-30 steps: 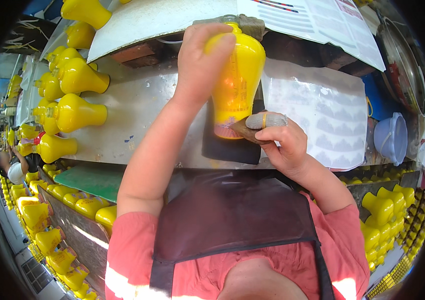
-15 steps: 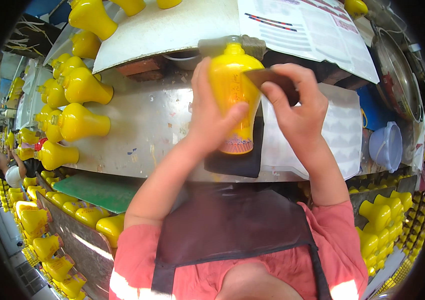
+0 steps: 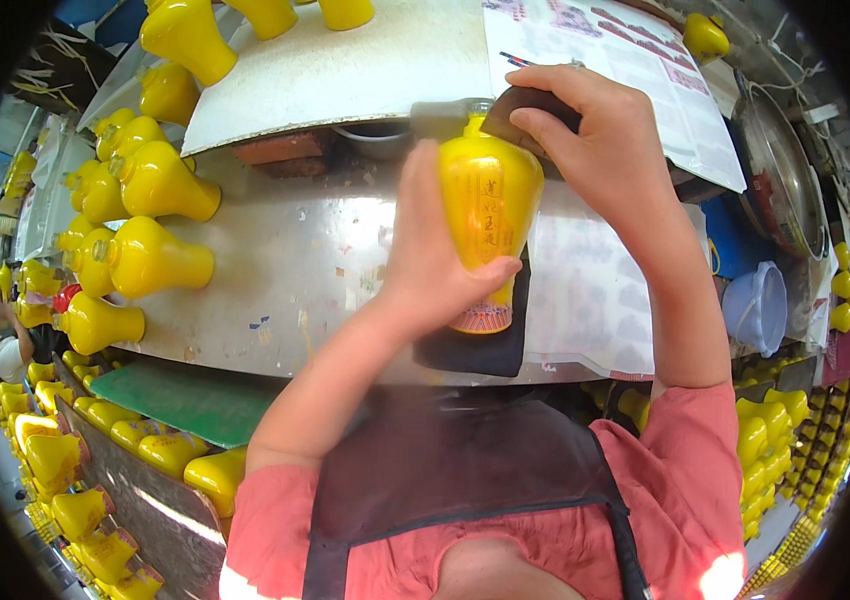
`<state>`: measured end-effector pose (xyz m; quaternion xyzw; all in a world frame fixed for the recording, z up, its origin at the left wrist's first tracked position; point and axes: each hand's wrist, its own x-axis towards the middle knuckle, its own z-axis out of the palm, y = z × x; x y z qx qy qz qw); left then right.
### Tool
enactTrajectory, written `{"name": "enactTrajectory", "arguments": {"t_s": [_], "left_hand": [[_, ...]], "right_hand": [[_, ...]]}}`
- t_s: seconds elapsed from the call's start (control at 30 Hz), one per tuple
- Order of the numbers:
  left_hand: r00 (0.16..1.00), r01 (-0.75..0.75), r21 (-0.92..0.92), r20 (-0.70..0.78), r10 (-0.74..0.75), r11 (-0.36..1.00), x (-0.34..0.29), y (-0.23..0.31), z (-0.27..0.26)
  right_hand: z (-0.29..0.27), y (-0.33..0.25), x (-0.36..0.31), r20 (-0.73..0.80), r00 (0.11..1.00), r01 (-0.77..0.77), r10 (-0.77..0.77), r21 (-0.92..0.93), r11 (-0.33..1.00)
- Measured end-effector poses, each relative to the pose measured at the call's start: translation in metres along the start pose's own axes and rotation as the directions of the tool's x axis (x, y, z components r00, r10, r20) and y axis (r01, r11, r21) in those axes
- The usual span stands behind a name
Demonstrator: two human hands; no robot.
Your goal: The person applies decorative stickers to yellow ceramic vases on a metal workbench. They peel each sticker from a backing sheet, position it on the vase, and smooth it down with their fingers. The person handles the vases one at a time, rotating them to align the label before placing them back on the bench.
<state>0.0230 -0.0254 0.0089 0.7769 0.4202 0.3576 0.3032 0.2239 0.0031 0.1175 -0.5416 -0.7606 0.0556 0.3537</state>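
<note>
A glossy yellow bottle (image 3: 495,195) with a printed vertical panel and a patterned band near its base lies on its side over a dark pad (image 3: 480,358). Around its left side wraps my left hand (image 3: 425,250), its thumb across the lower body. My right hand (image 3: 600,125) pinches a dark, flat scraper (image 3: 533,112) between thumb and fingers. The scraper's edge is at the bottle's shoulder, close to the neck; whether it touches I cannot tell. Behind the neck is a grey cylindrical piece (image 3: 437,118), partly hidden.
Several yellow bottles (image 3: 160,258) lie along the metal table (image 3: 255,240) at left. A white board (image 3: 345,75) and printed sheets (image 3: 635,60) sit at the back. Right are a paper sheet (image 3: 585,300) and a pale bucket (image 3: 757,310). Below left is a green board (image 3: 180,400).
My right hand with the scraper has moved up from the bottle's upper body to its neck. The bottle shows its printed panel more squarely and sits slightly lower and further right in view.
</note>
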Motion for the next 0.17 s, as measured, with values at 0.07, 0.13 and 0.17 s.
{"name": "enactTrajectory", "arguments": {"t_s": [0.07, 0.13, 0.17], "left_hand": [[1.000, -0.006, 0.002, 0.001, 0.006, 1.000, 0.0007, -0.0002, -0.0001], [1.000, -0.004, -0.023, -0.003, 0.004, 1.000, 0.0000, -0.0005, 0.0018], [1.000, -0.005, -0.022, 0.004, 0.005, 1.000, -0.0033, -0.0002, 0.0023]], "right_hand": [[-0.0026, -0.0036, -0.0018, 0.097, 0.995, 0.006, -0.018, 0.130, 0.991], [0.0015, -0.0044, -0.0015, 0.136, 0.985, 0.088, -0.106, 0.131, 0.988], [0.0052, -0.0034, 0.0001, 0.156, 0.987, 0.025, -0.034, 0.062, 0.998]]}}
